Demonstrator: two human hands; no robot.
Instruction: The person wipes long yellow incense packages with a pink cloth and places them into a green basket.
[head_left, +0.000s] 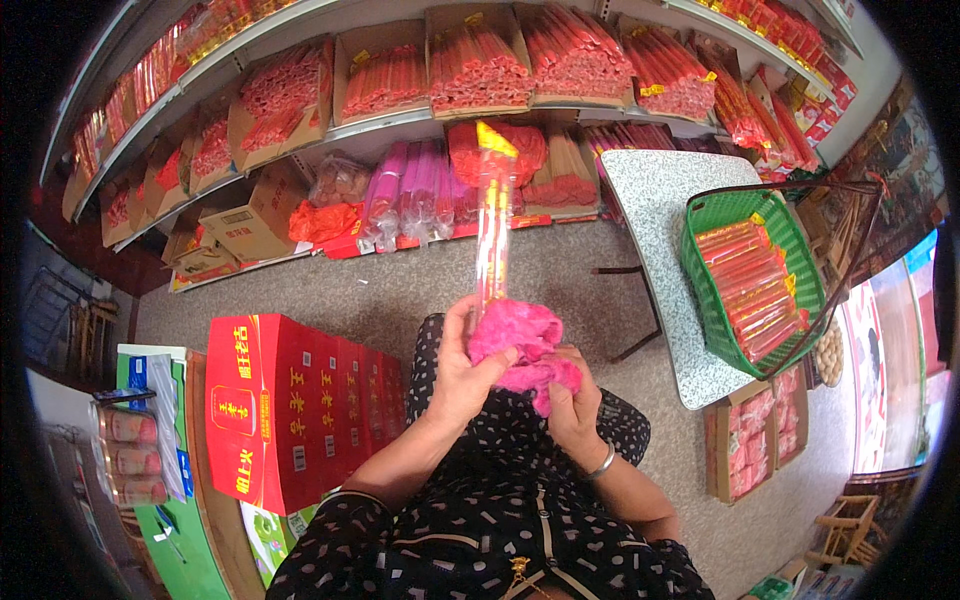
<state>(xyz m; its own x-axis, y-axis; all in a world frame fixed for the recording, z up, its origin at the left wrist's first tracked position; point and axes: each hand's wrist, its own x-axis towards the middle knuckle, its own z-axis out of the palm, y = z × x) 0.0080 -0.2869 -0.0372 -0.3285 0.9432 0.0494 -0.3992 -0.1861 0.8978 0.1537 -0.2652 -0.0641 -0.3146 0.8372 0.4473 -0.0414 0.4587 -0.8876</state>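
My left hand (459, 375) grips the lower end of a long, clear-wrapped red-and-gold packet (493, 232), possibly of incense sticks or candles, with a yellow tip at its top. The packet points away from me, above my lap. A bright pink fuzzy cloth (517, 330) is bunched around its near end, under my left thumb. My right hand (577, 409), a bangle on its wrist, pinches the cloth's loose end. The cloth hides the bottom of the packet. To the right, similar wrapped red packets (750, 285) lie in a green woven basket (709, 330).
The basket stands on a speckled tabletop (652, 217). A row of red cartons (322, 405) stands at my left. Ahead, shelves (390, 124) hold boxes of red bundles (480, 71) and purple packs (420, 187). Cardboard boxes of pink packets (750, 442) sit on the floor at right.
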